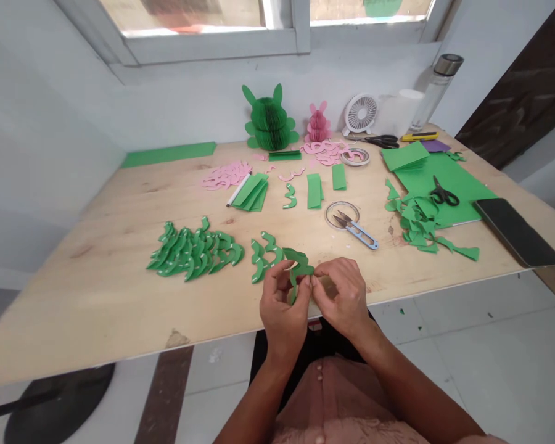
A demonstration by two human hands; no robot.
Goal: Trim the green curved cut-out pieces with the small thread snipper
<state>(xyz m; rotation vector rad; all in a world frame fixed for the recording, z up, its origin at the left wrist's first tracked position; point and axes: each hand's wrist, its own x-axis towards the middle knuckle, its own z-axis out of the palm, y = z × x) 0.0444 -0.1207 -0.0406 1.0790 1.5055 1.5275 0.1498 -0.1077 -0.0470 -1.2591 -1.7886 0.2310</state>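
Close to the table's front edge, my left hand [284, 302] and my right hand [342, 291] meet on a scalloped green paper cutout [298, 262]. The left fingers are closed round its lower part. My right thumb and index finger pinch its right end, so part of it is hidden. Just left of the hands lie a few wavy green paper strips [263, 254] with small white marks. Farther left spreads a heap of similar green strips [192, 251]. Beyond my right hand, blue thread snips [356, 231] rest across a roll of tape [337, 216].
Behind stand a green paper honeycomb figure [272, 123], a smaller pink one [318, 123], a white fan [361, 114] and a glass bottle [435, 92]. Pink cutouts [226, 176] lie mid-table. On the right are green scraps [419, 225], black scissors [444, 192] and a phone [518, 231].
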